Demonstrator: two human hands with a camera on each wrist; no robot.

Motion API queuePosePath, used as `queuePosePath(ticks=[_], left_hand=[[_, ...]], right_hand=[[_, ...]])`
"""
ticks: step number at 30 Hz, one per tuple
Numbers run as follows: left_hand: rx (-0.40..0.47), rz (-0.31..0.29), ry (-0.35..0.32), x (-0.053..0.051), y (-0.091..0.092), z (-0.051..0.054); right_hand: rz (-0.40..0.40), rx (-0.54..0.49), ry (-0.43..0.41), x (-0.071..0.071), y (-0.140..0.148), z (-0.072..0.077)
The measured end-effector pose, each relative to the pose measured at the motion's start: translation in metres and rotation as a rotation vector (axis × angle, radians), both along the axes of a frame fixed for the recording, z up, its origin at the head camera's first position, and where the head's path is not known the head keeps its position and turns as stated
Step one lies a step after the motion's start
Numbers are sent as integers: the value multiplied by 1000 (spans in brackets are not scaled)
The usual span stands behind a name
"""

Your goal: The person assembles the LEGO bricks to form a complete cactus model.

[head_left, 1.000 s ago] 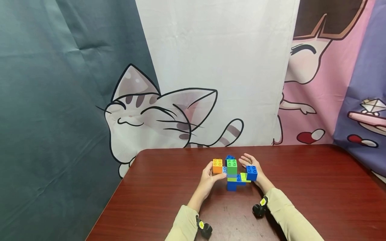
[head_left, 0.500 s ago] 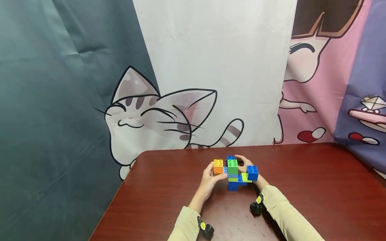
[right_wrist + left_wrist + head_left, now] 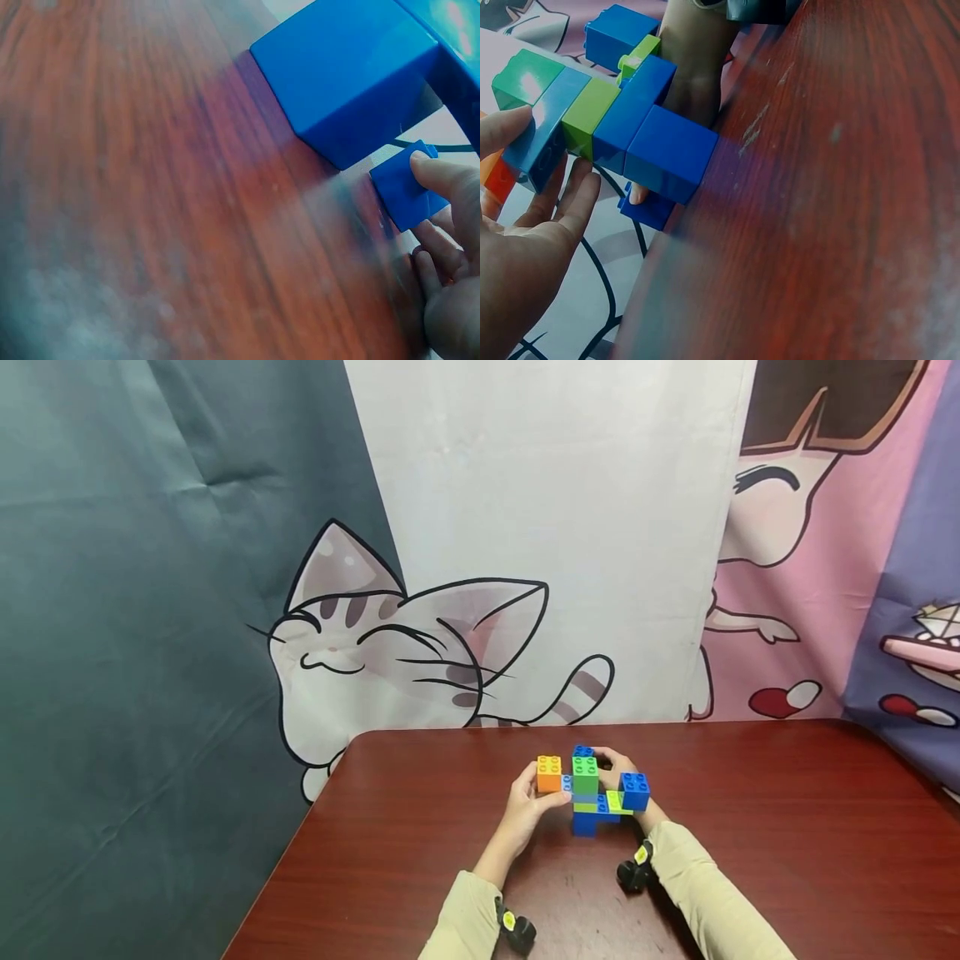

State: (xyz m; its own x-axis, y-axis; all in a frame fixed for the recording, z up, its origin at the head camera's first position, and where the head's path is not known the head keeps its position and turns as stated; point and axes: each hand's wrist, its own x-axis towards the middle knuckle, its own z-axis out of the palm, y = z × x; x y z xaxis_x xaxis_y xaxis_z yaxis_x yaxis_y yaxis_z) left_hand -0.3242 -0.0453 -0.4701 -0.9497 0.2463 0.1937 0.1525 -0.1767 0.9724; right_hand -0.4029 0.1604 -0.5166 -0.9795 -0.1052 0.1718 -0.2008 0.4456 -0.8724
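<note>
A toy-brick structure (image 3: 585,797) of blue, green, lime and orange building bricks stands on the table. My left hand (image 3: 522,810) grips its left side, thumb on the light blue brick (image 3: 544,124) beside the orange brick (image 3: 549,774). Behind the green brick (image 3: 585,775), my right hand (image 3: 617,768) pinches a blue brick (image 3: 405,187) between thumb and fingers; whether that brick is joined to the rest is hidden. Another blue brick (image 3: 635,791) sits on the lime piece (image 3: 615,802) at the right, in front of the right wrist.
The reddish-brown wooden table (image 3: 375,843) stretches around both arms, its far edge just behind the bricks. A cartoon-printed curtain (image 3: 480,527) hangs beyond it. A small black camera is strapped to each wrist.
My right hand has moved left, from spread fingers beside the structure to pinching the blue brick at the back. The left hand keeps its grip. The head view has shifted slightly.
</note>
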Motion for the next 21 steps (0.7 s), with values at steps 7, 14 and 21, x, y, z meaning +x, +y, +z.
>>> queuePosePath(ticks=[7, 14, 21], left_hand=[[-8, 5, -7, 2, 1, -1], [-3, 4, -3, 1, 1, -2], [-5, 5, 3, 1, 0, 1]], right_hand=[[-156, -95, -18, 34, -10, 30], [-172, -284, -184, 55, -10, 58], [-197, -367, -181, 50, -1, 46]])
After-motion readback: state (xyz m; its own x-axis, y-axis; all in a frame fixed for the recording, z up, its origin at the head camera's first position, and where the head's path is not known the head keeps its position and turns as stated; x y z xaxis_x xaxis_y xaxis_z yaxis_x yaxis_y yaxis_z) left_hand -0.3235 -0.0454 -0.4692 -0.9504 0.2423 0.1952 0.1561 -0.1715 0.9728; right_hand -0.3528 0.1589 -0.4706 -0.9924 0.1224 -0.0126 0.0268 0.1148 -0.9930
